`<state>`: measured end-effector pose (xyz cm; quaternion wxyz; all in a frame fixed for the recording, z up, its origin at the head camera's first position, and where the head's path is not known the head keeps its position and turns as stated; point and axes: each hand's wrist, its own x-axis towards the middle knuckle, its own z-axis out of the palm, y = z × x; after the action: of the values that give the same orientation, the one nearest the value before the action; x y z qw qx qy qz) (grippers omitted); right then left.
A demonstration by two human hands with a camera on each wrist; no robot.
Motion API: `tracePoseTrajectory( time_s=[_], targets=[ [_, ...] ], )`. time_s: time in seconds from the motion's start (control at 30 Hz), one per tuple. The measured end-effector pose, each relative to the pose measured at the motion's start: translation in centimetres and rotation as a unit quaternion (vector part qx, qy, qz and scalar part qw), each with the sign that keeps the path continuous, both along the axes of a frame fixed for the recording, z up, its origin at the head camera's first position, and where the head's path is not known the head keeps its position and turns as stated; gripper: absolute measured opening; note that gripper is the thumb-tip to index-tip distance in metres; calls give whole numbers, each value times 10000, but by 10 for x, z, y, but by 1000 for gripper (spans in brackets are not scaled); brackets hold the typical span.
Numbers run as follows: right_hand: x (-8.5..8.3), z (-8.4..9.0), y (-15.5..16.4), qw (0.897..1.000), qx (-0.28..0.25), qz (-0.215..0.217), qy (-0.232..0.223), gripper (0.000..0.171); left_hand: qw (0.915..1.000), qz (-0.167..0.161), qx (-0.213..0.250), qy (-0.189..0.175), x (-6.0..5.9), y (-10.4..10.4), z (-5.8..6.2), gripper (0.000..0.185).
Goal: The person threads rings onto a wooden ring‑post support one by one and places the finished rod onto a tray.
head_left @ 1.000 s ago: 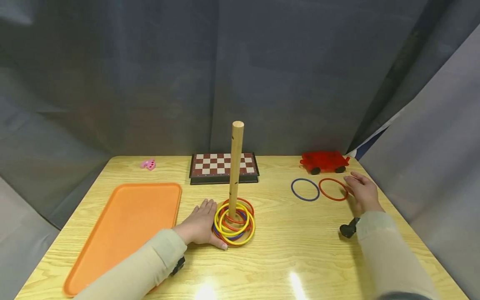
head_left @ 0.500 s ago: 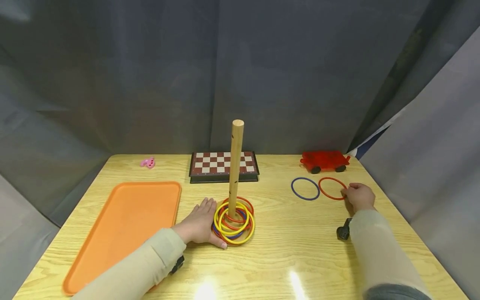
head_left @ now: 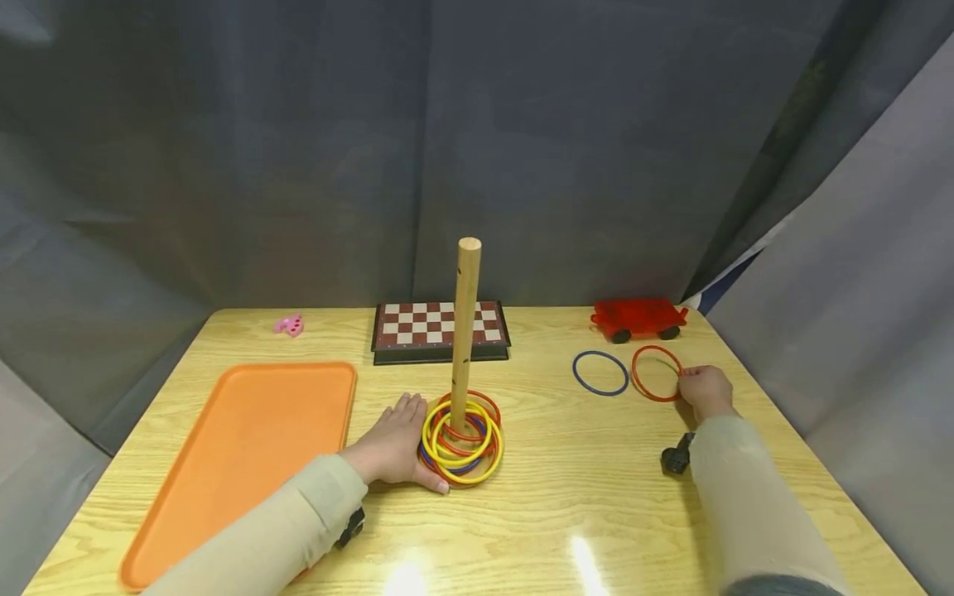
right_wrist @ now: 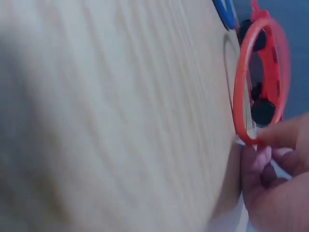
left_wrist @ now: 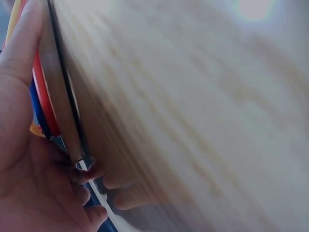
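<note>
A wooden peg (head_left: 463, 348) stands upright in the middle of the table, several red, yellow and blue rings (head_left: 477, 478) stacked loosely round its foot. My left hand (head_left: 392, 441) lies beside this stack, fingers extended and thumb along its near side. In the left wrist view the thumb (left_wrist: 19, 46) rests along the edge by the rings. At the right, my right hand (head_left: 706, 391) pinches the near right rim of a red ring (head_left: 636, 382). The right wrist view has this ring (right_wrist: 240, 87) tilted up off the table between thumb and fingertips.
A blue ring (head_left: 575, 374) lies flat left of the red one. Behind them sits a red wheeled wagon (head_left: 639, 318). A checkered board (head_left: 402, 358) is behind the peg, an orange tray (head_left: 253, 447) at left, a small pink toy (head_left: 289, 325) at the back left.
My right hand came down to the red ring, took its rim between thumb and fingers and raised it slightly. The left hand stayed beside the peg's foot.
</note>
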<state>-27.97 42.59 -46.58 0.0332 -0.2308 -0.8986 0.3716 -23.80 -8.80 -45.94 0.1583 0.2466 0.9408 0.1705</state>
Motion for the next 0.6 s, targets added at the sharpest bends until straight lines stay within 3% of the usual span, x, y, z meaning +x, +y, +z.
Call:
tracePoseTrajectory(
  time_s=[0.1,0.23,0.4,0.43,0.53,0.6],
  targets=[
    [5,-5,3,9938,-1049,-42,365,38,10000,0,12,-27,1,0,0,137],
    [10,-5,7,9576,-2714,144,953,38,10000,22,8,-40,0,0,-1,137],
    [11,18,2,9268,-3326,586,1642,38,10000,26,15,10,-1,0,-1,138],
    [11,25,-1,9246,-3302,712,1761,38,10000,24,24,12,-1,1,-1,138],
    [10,52,-18,9006,-3762,965,1949,35,10000,-1,14,26,-1,1,-1,137],
    [10,72,-35,8916,-3898,1150,1997,30,10000,-10,8,22,-1,1,-1,137]
  ],
)
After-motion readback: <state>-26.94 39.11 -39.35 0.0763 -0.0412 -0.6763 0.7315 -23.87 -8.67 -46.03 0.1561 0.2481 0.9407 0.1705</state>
